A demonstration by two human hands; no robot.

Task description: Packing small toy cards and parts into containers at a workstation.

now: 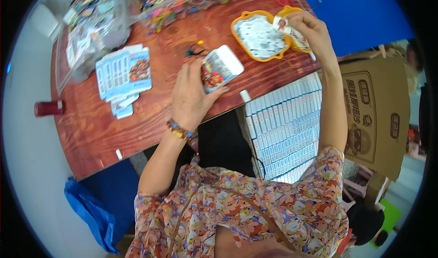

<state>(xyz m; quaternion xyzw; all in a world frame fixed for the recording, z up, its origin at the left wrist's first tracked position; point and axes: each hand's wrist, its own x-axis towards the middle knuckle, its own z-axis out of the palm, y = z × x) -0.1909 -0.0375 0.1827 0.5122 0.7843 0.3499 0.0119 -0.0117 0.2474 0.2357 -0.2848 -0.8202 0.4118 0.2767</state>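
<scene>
My left hand (188, 91) is closed round a small printed carton (214, 73), which lies tilted on the table with its white end flap (233, 62) standing open. Up at the right, my right hand (312, 30) pinches a small white packet or card (281, 25) with a reddish mark on it. That hand is over a yellow tray (288, 9), partly hiding it. Beside it stands another yellow-rimmed tray (236, 22), filled with whitish, grey-specked pieces too small to make out. Black and orange bits (195, 51) lie just beyond the carton.
Flattened blue-white cartons (123, 73) are stacked on the left of the reddish wooden table (91, 144). Clear bins (61, 78) of small colourful items stand at the back. Right of my lap, a large cardboard box (392, 89) adjoins rows of packed cartons (287, 121). A dark red jar (49, 108) is far left.
</scene>
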